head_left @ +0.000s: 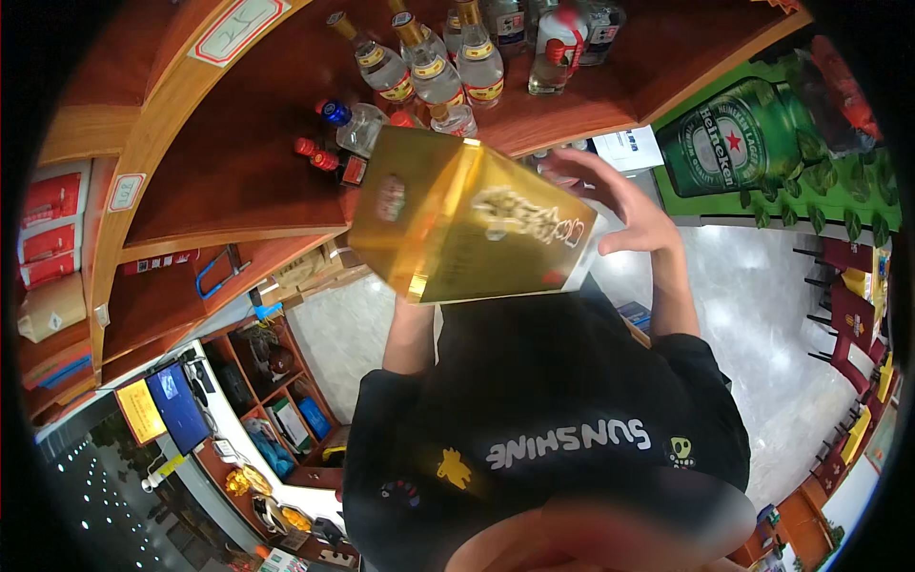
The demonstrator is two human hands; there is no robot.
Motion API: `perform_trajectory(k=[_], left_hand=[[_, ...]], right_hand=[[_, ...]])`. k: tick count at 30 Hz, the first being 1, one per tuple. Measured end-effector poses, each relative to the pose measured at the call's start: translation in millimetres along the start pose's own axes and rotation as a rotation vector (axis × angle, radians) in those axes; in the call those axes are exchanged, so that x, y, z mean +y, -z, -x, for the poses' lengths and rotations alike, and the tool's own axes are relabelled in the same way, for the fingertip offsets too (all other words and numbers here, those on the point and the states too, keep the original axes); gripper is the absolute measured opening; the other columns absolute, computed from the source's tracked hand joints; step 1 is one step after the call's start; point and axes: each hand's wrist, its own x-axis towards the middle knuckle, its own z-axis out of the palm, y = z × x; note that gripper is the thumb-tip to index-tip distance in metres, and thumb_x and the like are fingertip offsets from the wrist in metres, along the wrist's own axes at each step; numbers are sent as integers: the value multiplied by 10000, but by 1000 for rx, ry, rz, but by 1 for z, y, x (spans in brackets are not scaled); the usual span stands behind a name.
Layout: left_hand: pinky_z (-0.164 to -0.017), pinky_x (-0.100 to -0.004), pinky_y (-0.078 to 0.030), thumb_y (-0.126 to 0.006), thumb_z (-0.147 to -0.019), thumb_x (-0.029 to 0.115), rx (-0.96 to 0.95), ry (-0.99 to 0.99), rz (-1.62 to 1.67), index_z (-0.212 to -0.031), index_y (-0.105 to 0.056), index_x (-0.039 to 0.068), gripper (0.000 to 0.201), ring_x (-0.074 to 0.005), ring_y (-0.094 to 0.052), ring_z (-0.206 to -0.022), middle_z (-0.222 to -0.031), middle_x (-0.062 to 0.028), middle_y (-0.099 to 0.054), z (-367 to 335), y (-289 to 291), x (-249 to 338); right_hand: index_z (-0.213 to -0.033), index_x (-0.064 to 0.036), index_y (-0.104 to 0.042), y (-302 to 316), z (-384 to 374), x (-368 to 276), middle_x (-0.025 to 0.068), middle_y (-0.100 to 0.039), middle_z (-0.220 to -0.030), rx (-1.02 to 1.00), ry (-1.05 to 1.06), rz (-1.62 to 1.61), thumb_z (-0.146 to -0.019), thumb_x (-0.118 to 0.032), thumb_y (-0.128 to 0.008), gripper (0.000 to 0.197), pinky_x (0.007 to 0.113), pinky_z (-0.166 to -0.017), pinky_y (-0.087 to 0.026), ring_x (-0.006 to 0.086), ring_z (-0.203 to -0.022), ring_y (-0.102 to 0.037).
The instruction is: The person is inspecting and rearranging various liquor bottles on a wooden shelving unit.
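I'm seeing a shiny gold, rectangular box [505,229] tilting in mid-air between the shelf and the black T-shirt [572,381]. Pale, outlined lettering is running across its broad face, a small emblem is showing on its left face, a red mark is sitting near the lower right. My right grip [634,195] is curving at the box's right end, thumb and fingers standing apart; I'm not able to tell whether they're pressing on it. My left grip is hiding behind the box, only the left forearm [410,334] showing, so I cannot tell its state.

On the reddish-brown wooden shelf [219,172], clear glass bottles with yellow-and-red labels [434,76] are standing; a blue-capped clear bottle [360,126] is showing beside the box. A red-bordered white tag [238,29] is bearing dark handwriting. Right side, a green panel [734,133] is picturing a beer can with red star and white lettering. The T-shirt is carrying white lettering too.
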Motion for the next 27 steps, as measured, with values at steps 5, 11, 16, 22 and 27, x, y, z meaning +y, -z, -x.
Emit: perform_trajectory(k=[5, 11, 16, 22, 27], left_hand=[[-1076, -625, -351, -452, -981, 499, -370, 46, -157, -1442, -379, 168, 572, -435, -412, -1315, -1348, -197, -477, -11, 13, 1], [-1093, -502, -367, -708, -741, 648, -397, -130, -484, -1491, -272, 72, 1041, -320, -413, -1333, -1457, -114, -408, 0, 72, 14], [-1055, -412, -392, -778, -791, 432, -162, -247, -721, -1452, -290, 51, 906, -245, -465, -1268, -1380, -86, -453, 15, 47, -8], [-994, -370, -439, -727, -837, 336, -67, -279, -834, -1395, -338, 15, 751, -204, -525, -1169, -1286, -110, -497, 22, 12, -3], [-988, -364, -447, -710, -845, 354, -52, -289, -870, -1395, -332, 13, 749, -204, -527, -1168, -1282, -109, -502, 24, 16, -3]], right_hand=[[-1493, -16, -270, -15, -3, -5, 148, -388, -1463, -188, -88, -176, -638, -394, -869, 1110, 374, -1132, -274, 249, -1365, -370], [-1452, -4, -327, -32, 5, -10, 148, -407, -1444, 81, -55, -154, -705, -259, -825, 933, 361, -1140, -243, 247, -1351, -382], [-1442, -17, -355, -33, 8, -4, 154, -424, -1432, 199, -61, 40, -720, -246, -817, 887, 367, -1135, -251, 250, -1355, -376], [-1458, -4, -307, -45, 8, -4, 164, -396, -1439, 186, -72, -62, -731, -252, -806, 915, 364, -1142, -224, 264, -1370, -351], [-1465, -1, -295, -49, 11, -2, 171, -386, -1444, 186, -99, -74, -722, -266, -807, 940, 364, -1148, -202, 266, -1380, -335]])
